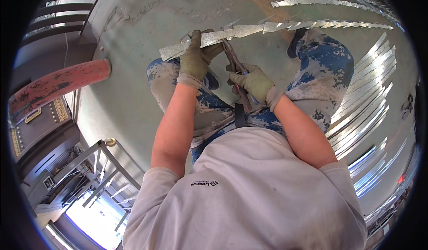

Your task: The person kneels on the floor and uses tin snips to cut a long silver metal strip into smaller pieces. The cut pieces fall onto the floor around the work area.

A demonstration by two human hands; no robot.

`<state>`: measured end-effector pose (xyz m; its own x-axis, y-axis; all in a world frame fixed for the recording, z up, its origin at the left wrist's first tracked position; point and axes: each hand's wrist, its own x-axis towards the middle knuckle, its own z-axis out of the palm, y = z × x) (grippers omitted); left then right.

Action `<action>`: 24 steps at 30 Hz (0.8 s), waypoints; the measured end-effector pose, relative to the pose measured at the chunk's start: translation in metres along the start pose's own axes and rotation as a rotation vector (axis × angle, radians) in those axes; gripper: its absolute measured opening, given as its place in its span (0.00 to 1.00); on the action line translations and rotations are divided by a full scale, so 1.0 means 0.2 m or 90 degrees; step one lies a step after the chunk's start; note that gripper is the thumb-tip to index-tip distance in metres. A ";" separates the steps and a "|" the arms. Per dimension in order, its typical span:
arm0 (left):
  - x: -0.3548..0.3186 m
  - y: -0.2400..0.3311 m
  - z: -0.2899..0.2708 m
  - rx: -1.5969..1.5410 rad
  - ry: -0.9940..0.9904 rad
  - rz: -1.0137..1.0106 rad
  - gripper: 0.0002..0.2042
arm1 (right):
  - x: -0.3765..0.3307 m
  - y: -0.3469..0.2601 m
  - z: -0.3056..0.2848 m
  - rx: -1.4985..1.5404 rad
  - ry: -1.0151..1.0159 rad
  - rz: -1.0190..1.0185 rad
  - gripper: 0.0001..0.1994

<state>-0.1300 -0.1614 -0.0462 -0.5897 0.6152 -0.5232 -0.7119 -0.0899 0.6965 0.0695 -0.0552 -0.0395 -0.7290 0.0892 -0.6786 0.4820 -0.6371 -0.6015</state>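
Observation:
My left hand (195, 57), in an olive work glove, grips a long galvanized metal strip (243, 30) near its wide, flat left end. Pointed, bent tabs run along the strip, which stretches away to the right above my knees. My right hand (255, 81), gloved too, is closed round the handles of a pair of tin snips (232, 56). Their jaws point up and reach the strip's lower edge just right of my left hand. Whether the jaws are closed on the metal is too small to tell.
More tabbed metal strips (316, 2) lie on the floor at the far right. A pile of bright strips (368, 85) spreads beside my right leg. To the left are a scuffed red pipe (60, 87) and a metal frame (117, 163) with a caster.

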 end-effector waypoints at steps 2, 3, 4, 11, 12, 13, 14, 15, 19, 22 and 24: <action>-0.02 0.00 0.02 0.000 -0.033 0.006 0.25 | 0.00 0.01 -0.02 0.024 -0.013 0.006 0.17; -0.01 0.00 0.01 -0.008 -0.043 0.001 0.25 | 0.01 0.01 -0.03 0.033 -0.019 0.010 0.17; -0.01 0.00 0.00 -0.016 -0.052 -0.003 0.25 | 0.01 0.01 -0.04 0.043 -0.026 0.014 0.17; 0.03 -0.01 -0.07 -0.079 -0.124 -0.009 0.26 | 0.04 0.01 -0.12 0.264 -0.158 0.088 0.17; 0.03 -0.01 -0.08 -0.085 -0.129 -0.012 0.27 | 0.05 0.01 -0.12 0.307 -0.181 0.106 0.16; 0.04 -0.01 -0.09 -0.091 -0.134 -0.015 0.27 | 0.05 0.01 -0.13 0.350 -0.204 0.123 0.16; 0.04 -0.01 -0.09 -0.097 -0.139 -0.019 0.27 | 0.05 0.01 -0.14 0.366 -0.224 0.130 0.16; 0.04 -0.01 -0.10 -0.106 -0.140 -0.020 0.27 | 0.04 -0.02 -0.14 0.382 -0.243 0.137 0.17; 0.05 0.00 -0.11 -0.161 -0.175 -0.033 0.27 | 0.05 0.00 -0.17 0.429 -0.324 0.121 0.19; 0.04 0.00 -0.10 -0.169 -0.178 -0.030 0.26 | 0.07 0.00 -0.18 0.519 -0.416 0.114 0.21; 0.04 0.00 -0.09 -0.151 -0.155 -0.024 0.26 | 0.05 0.01 -0.17 0.490 -0.376 0.115 0.21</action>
<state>-0.1414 -0.1700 -0.0585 -0.4734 0.7879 -0.3939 -0.8172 -0.2259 0.5303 0.0782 -0.0297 -0.0616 -0.9021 -0.3211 -0.2881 0.3142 -0.9467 0.0713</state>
